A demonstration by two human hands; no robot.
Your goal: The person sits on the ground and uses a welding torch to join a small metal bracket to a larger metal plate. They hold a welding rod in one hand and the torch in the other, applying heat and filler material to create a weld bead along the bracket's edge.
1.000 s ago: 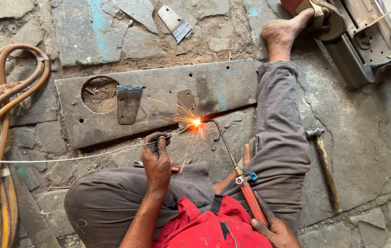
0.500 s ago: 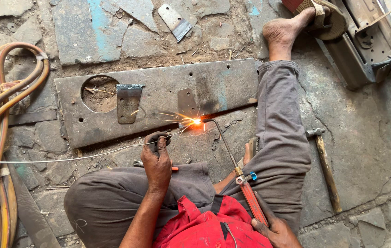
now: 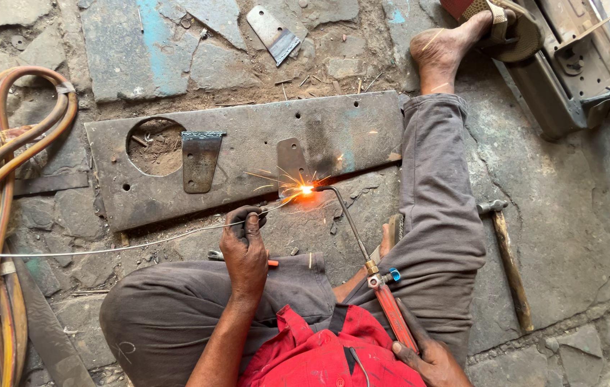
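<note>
- I watched the left hand [image 3: 245,247] closed around a thin filler rod [image 3: 126,247] — the rod ran out to the left across the stone floor [image 3: 570,208], and its near end reached towards the bright flame point [image 3: 306,190] at the lower edge of the steel plate [image 3: 248,154].
- The right hand [image 3: 427,358] sat at the bottom edge of the view, partly cut off; it was wrapped around the red handle of the gas torch [image 3: 380,290], whose bent neck rose to the same glowing spot.
- Sparks hid the exact meeting of rod tip, torch tip and plate — I could not tell whether the rod touched the metal.
- The plate lay flat, with a round hole at its left part and two small brackets [image 3: 201,159] on top.
- A hammer [image 3: 509,261] lay right of the raised knee, well apart from both hands.
- Coiled hoses [image 3: 4,179] ran off the left edge, their ends out of sight.
- A small tool by the left wrist was mostly covered by the arm.
</note>
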